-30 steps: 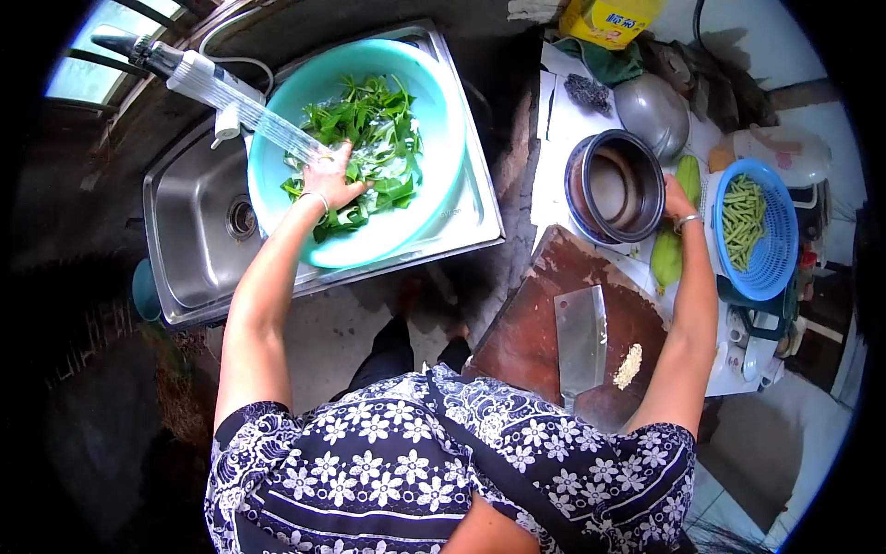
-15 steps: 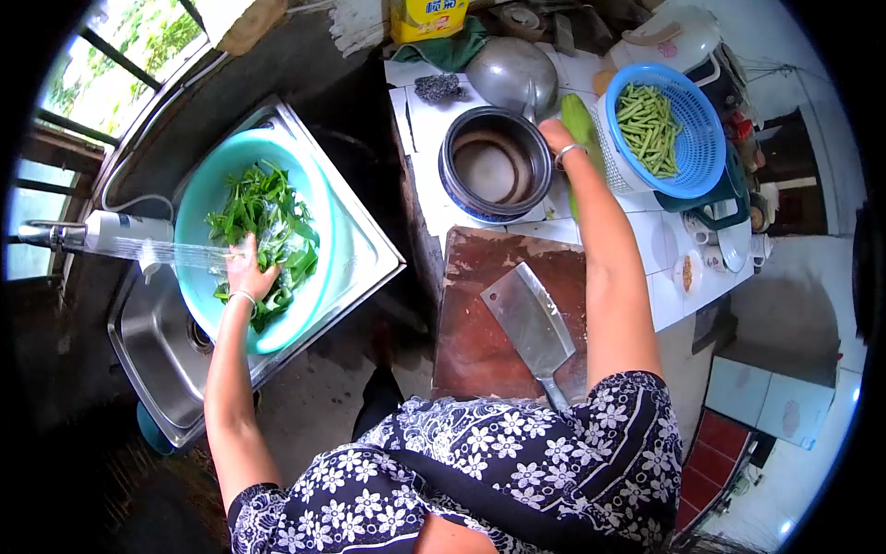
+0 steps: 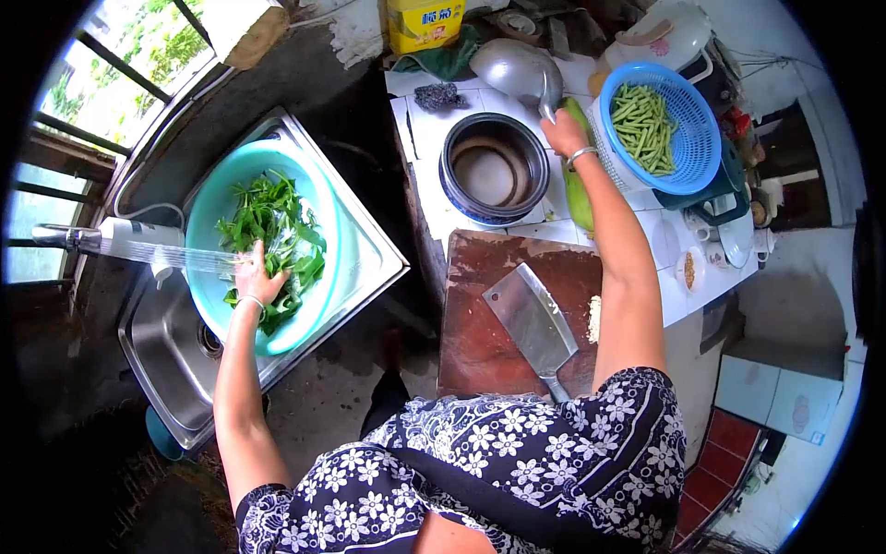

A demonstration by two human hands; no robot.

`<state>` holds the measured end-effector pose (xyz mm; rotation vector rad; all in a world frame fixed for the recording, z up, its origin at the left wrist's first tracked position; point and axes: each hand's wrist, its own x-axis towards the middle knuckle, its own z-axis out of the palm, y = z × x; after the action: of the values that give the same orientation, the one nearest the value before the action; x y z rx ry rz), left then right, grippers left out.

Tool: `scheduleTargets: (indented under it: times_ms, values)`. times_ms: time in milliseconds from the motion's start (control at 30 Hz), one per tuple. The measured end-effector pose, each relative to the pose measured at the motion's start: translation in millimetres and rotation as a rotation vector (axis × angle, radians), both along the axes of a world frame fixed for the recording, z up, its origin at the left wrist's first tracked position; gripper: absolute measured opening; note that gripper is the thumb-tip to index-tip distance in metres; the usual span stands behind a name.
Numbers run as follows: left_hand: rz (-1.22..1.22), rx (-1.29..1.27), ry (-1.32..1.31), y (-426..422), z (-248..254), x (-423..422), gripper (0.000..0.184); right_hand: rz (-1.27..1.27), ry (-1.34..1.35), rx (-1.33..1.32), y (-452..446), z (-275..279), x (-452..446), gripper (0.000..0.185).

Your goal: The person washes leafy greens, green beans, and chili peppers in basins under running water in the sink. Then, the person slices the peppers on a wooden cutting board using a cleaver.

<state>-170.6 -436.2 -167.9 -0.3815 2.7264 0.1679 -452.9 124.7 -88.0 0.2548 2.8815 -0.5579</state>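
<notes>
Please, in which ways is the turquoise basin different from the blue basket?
The turquoise basin has a solid wall, while the blue basket has many small holes. The basin holds leafy greens under running water; the basket holds cut green pods, with no water running on them. The person's left hand is inside the basin, but no hand is in the basket. Both are round, open at the top and hold green vegetables.
</notes>
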Motion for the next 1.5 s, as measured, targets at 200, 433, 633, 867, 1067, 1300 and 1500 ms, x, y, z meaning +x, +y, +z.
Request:
scheduleTargets:
  times_ms: [200, 433, 633, 867, 1067, 1300, 1500]
  values:
    - [-0.024, 0.070, 0.075, 0.0, 13.0, 4.8, 0.095, 0.066, 0.075, 0.032, 9.9, 49.8, 21.7, 0.041]
    - [0.076, 0.232, 0.061, -2.1, 31.8, 25.3, 0.077, 0.019, 0.196, -0.336, -13.7, 129.9, 83.3, 0.029]
    - [0.114, 0.416, 0.285, -18.4, 39.1, 47.9, 0.054, 0.092, -0.236, -0.952, -131.0, 197.0, 205.4, 0.019]
    - [0.490, 0.973, 0.493, -27.1, 61.4, 78.3, 0.034, 0.153, -0.981, -1.236, -279.4, 140.3, 271.7, 0.017]
    - [0.934, 1.304, 0.592, -40.9, 93.9, 127.2, 0.026, 0.084, -1.545, -1.683, -373.1, 94.7, 272.7, 0.020]
    - [1.020, 1.394, 0.574, -12.6, 134.8, 177.7, 0.025, 0.187, -1.155, -1.421, -363.1, 109.5, 291.5, 0.018]
    - [0.958, 1.520, 0.426, 31.9, 139.5, 176.1, 0.032, 0.175, -1.437, -1.447, -350.5, 113.6, 296.4, 0.018]
